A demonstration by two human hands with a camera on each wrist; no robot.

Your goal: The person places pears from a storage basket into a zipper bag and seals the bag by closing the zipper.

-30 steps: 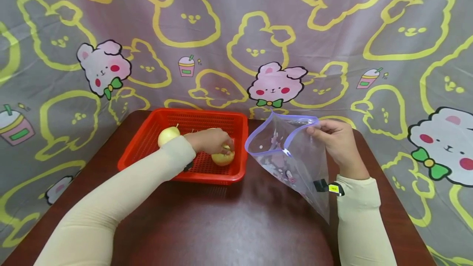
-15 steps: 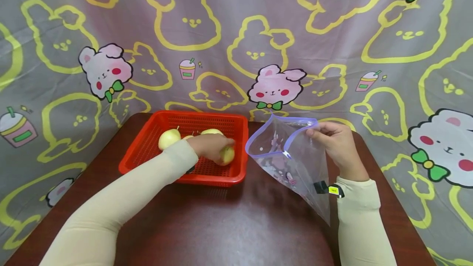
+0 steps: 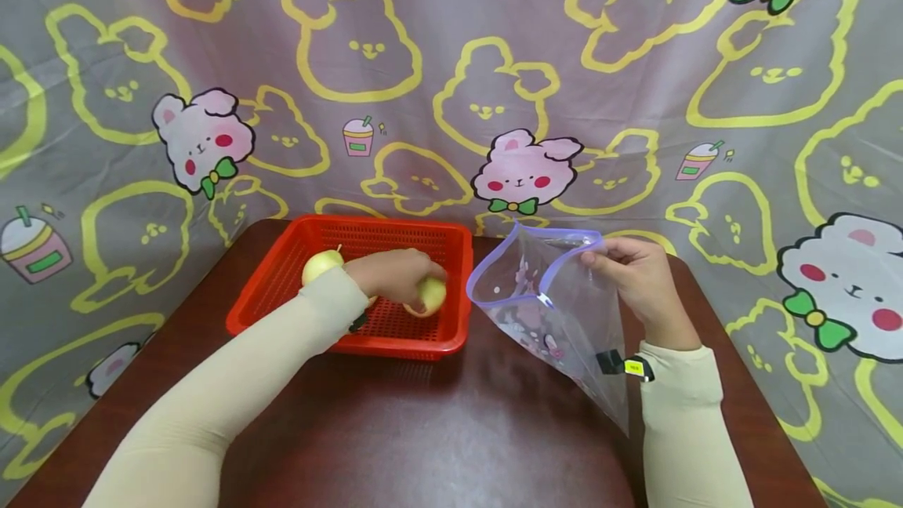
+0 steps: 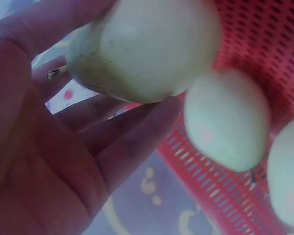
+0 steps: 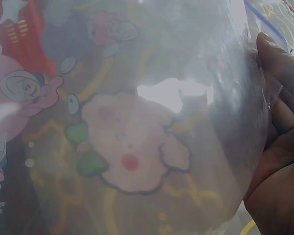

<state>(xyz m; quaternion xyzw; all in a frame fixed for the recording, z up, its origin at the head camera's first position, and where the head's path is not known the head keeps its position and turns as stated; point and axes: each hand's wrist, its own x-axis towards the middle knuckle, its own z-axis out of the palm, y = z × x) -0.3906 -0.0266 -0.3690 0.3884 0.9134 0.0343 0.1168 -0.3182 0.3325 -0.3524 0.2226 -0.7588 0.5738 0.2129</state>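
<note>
Inside the red plastic basket [image 3: 402,346], my left hand [image 3: 395,274] grips a yellow pear [image 3: 429,298] near the right wall. The left wrist view shows that pear [image 4: 152,49] between the thumb and the fingers, its stem towards the palm. Two more pears, a nearer one [image 4: 228,120] and one at the frame's edge [image 4: 290,171], lie beside it. My right hand [image 3: 643,281] pinches the rim of a clear zip bag [image 3: 585,328] with a purple edge, its mouth spread wide towards the basket. The bag's printed film fills most of the right wrist view.
Another pear [image 3: 322,266] sits at the basket's left side, partly behind the left sleeve. Under everything is a dark reddish-brown table [image 3: 423,437]. A patterned cloth [image 3: 423,45] hangs close behind and along both sides.
My left hand has moved from the top of the pear to a grip around it. My right hand and the bag have stayed nearly still. The head view has shifted slightly.
</note>
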